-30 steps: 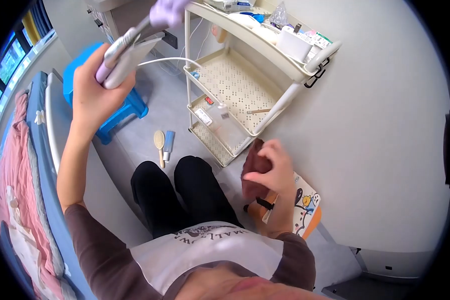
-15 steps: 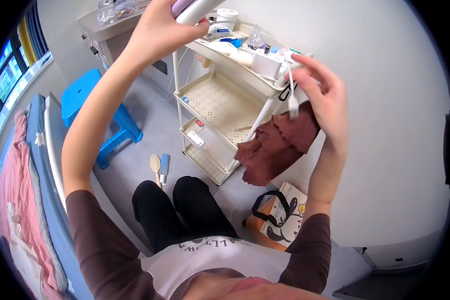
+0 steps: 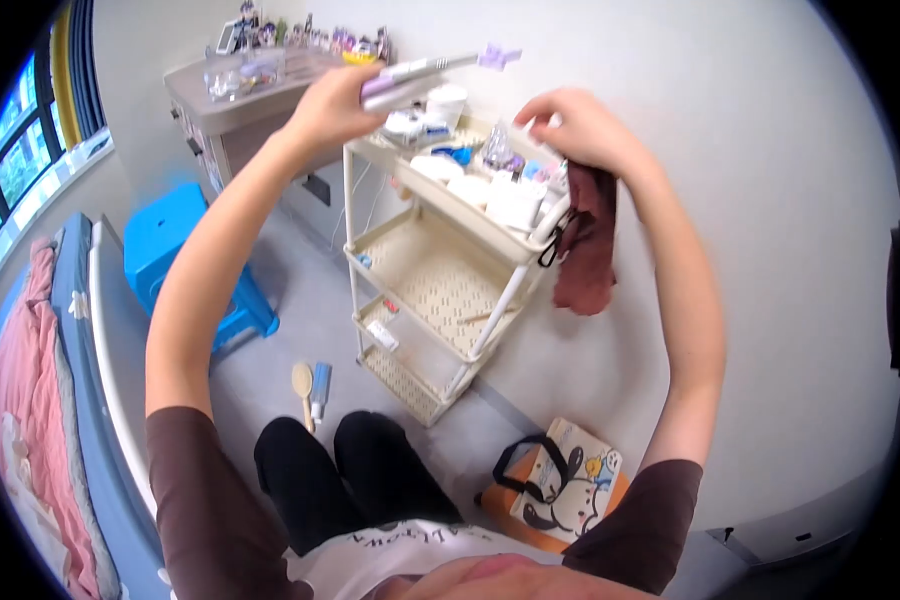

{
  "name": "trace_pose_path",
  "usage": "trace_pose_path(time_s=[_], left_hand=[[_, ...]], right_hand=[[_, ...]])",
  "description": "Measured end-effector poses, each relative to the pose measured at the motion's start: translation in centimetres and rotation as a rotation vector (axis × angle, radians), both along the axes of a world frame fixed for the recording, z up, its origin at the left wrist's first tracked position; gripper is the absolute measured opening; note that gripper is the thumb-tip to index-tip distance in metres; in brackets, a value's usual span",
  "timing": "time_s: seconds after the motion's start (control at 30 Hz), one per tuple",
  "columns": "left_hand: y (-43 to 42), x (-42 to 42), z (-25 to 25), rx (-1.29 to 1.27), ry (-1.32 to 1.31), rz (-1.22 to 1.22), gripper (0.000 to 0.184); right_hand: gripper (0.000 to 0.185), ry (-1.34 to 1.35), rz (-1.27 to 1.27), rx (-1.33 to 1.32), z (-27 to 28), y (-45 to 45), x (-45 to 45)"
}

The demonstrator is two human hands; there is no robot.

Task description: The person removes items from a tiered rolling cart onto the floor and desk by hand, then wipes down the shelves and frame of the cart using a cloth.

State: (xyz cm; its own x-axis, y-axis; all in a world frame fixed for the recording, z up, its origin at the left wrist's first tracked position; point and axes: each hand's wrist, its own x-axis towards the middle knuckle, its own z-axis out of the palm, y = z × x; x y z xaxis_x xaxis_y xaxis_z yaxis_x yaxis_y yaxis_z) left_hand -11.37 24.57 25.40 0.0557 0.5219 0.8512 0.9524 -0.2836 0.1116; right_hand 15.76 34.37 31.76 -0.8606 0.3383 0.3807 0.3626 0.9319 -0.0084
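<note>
My left hand [image 3: 335, 105] is raised above the left end of the cart, closed around a slim white-and-purple rod [image 3: 410, 78] with a purple bow-like piece at its far end. My right hand [image 3: 575, 125] hovers over the cart's right end. Its fingers are curved with a gap at the thumb, and I see nothing held between them. Below it, a dark red cloth [image 3: 588, 245] hangs beside the cart's corner. The top tray of the cream cart [image 3: 440, 185] carries a white box [image 3: 515, 203], a clear pointed ornament [image 3: 497, 145], a white tub [image 3: 447, 105] and small items.
A desk [image 3: 195, 90] with figurines stands behind on the left, near a blue stool [image 3: 165, 230]. On the floor lie a hairbrush [image 3: 302, 380] and a blue bottle [image 3: 320, 385]. A cartoon-print bag [image 3: 570, 490] sits at front right. The bed [image 3: 65, 380] runs along the left.
The view has shifted, showing more of the desk. The rod has swung to point right. My right hand has moved up and left; the white cable that dangled by it no longer shows there.
</note>
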Motion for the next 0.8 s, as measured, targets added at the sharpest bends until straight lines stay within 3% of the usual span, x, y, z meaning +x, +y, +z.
trace_pose_path(time_s=[0.1,0.3,0.4,0.57,0.7,0.8], left_hand=[[0.1,0.4,0.9,-0.361,0.006,0.063,0.033],[1.2,0.6,1.4,-0.603,0.136,0.152,0.047],[1.4,0.8,2.4,-0.88,-0.092,0.177,0.047],[2.3,1.4,2.0,-0.887,-0.111,0.215,0.04],[2.1,2.1,2.0,-0.883,-0.103,0.272,0.037],[1.9,1.8,1.9,-0.84,-0.141,0.231,0.038]], right_hand=[[0.024,-0.193,0.015,-0.091,-0.1,1.1,-1.4],[0.022,-0.381,0.059,-0.158,-1.3,2.5,-3.3],[0.023,-0.422,0.045,-0.144,-2.1,3.2,-4.0],[0.024,-0.479,-0.017,-0.007,-3.6,3.9,-4.2],[0.023,-0.339,0.001,0.057,-2.8,3.3,-3.5],[0.023,-0.085,-0.079,-0.103,0.3,1.5,-1.2]])
